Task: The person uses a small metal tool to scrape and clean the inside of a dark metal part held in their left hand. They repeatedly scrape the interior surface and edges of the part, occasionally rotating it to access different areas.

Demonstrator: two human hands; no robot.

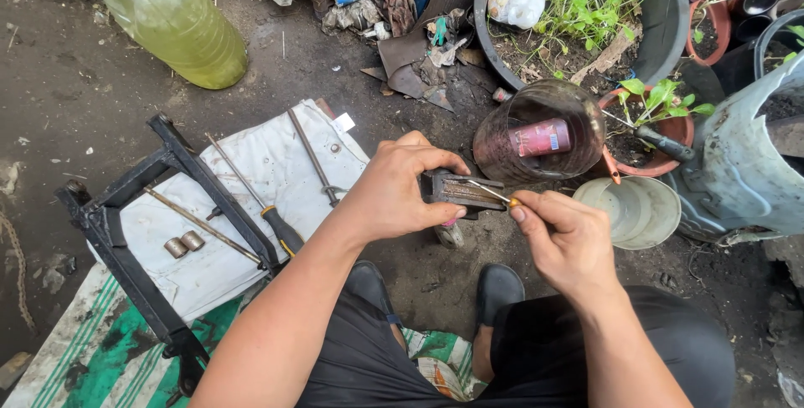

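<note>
With the left hand [394, 194] clamped on a small dark block [463, 190] and the right hand [563, 236] pinching a thin tool [490, 193] against it, a slip could likely jab the left fingertips.

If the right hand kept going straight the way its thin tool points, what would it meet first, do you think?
Most likely the small dark metal part held in the left hand; the tool's tip in the right hand seems already on it.
</note>
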